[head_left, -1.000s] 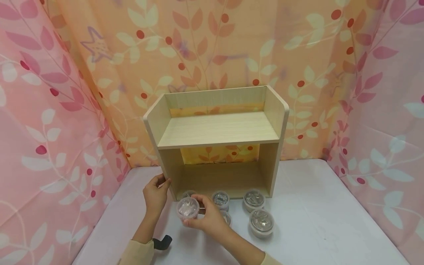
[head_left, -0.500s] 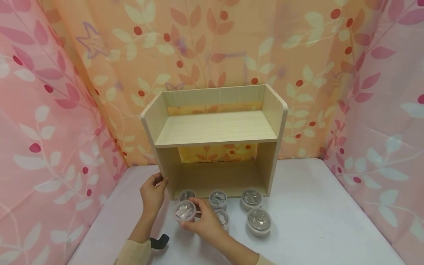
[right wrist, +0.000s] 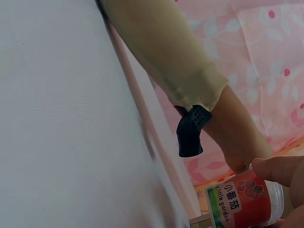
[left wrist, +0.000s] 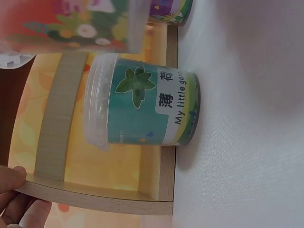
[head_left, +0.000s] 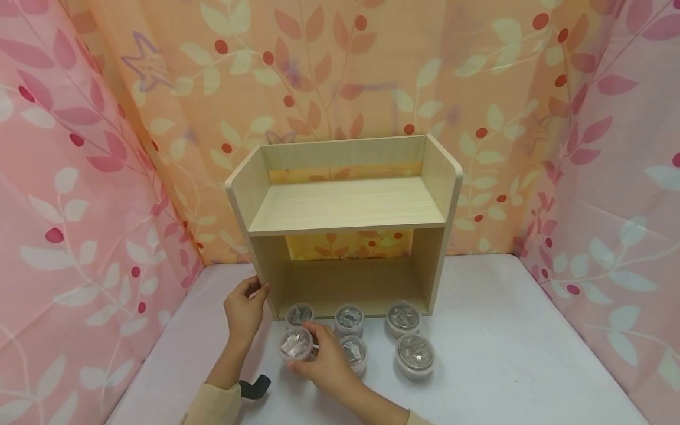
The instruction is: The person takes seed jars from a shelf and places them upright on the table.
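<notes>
My right hand (head_left: pixel 329 361) holds a small lidded plastic tub (head_left: pixel 296 345) between thumb and fingers, just in front of another tub (head_left: pixel 300 315). The right wrist view shows the held tub's red label (right wrist: pixel 251 190) with tomatoes pictured on it. My left hand (head_left: pixel 245 308) pinches the front edge of the left side panel of a pale wooden two-tier shelf (head_left: pixel 347 229). In the left wrist view its fingertips (left wrist: pixel 35 214) lie on that panel. A teal tub (left wrist: pixel 137 104) with a leaf picture stands upright by the shelf's bottom edge.
More lidded tubs stand before the shelf: two in the middle, one behind (head_left: pixel 349 317) and one nearer (head_left: pixel 355 352), and two at right, one behind (head_left: pixel 404 317) and one nearer (head_left: pixel 415 355). A black angled piece (head_left: pixel 256 387) sticks out from the left sleeve. Floral cloth (head_left: pixel 340 71) surrounds the white table (head_left: pixel 489 354).
The right hand has brought the held tub down and slightly nearer to me, so more of the tub behind it shows. The left hand keeps its place on the panel. The head view has shifted slightly.
</notes>
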Available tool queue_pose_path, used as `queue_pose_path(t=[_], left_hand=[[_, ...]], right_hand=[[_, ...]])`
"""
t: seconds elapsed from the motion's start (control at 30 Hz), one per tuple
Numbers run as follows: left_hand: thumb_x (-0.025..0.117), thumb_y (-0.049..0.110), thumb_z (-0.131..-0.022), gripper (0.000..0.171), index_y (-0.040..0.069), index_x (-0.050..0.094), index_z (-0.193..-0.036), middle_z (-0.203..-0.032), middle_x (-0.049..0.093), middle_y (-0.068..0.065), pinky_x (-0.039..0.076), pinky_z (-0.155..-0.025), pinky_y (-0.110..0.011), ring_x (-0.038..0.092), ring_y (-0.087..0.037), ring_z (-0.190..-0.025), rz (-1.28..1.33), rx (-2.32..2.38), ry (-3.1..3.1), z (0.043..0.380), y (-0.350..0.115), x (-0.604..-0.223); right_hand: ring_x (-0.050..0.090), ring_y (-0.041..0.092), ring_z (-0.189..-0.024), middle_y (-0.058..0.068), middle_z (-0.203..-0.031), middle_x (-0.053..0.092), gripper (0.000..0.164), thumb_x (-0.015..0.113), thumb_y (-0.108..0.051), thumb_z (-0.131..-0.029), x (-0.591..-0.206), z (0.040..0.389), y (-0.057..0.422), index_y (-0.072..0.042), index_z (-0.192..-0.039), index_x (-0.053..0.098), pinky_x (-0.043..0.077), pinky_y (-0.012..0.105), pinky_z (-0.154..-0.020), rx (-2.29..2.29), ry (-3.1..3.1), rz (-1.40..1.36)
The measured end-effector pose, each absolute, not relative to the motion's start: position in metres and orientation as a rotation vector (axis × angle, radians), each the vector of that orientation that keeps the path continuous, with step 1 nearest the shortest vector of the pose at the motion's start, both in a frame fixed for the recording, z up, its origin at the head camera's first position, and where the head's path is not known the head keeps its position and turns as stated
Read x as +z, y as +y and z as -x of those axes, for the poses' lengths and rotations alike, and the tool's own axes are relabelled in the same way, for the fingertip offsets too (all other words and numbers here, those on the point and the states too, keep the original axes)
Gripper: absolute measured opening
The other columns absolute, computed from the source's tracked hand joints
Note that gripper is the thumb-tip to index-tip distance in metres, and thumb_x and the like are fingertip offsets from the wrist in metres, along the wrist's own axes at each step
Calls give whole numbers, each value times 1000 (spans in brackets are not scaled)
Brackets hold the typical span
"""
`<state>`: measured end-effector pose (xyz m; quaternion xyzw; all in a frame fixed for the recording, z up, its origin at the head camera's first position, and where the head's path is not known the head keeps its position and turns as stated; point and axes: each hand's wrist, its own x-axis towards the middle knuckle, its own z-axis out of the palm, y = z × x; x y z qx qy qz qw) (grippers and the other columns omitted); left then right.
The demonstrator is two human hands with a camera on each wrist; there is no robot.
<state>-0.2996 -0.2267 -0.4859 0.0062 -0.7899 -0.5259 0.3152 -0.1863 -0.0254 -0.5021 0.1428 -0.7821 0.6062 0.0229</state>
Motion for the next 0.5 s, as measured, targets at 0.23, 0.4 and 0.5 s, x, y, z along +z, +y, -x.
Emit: queue_pose_path(t=[0.23, 0.4, 0.5], left_hand=[[82, 4, -85, 17, -1, 77, -101, -94, 77, -16, 51, -73, -4, 75, -31, -97, -30, -1396, -2076, 300, -227, -486], [81, 2, -86, 15, 0, 77, -100, -94, 77, -16, 54, -75, -6, 74, -31, -95, -13, -1428, -2058, 301, -227, -488], [80, 2, -86, 15, 0, 77, -101, -93, 76, -16, 54, -76, -6, 74, -32, -96, -8, -1432, -2053, 301, -228, -489]], right_hand=[[58, 29, -124, 7, -129, 57, 79, 93, -18, -73, -513, 185, -29, 0, -139, 55, 54, 30, -103, 1784, -2463, -457], [60, 24, -120, 1, -126, 59, 80, 95, -23, -72, -520, 185, -33, -4, -139, 56, 51, 35, -104, 1670, -2531, -411], [59, 24, -121, 0, -126, 58, 80, 94, -25, -73, -523, 184, -34, -5, -140, 55, 50, 40, -106, 1650, -2564, -403]])
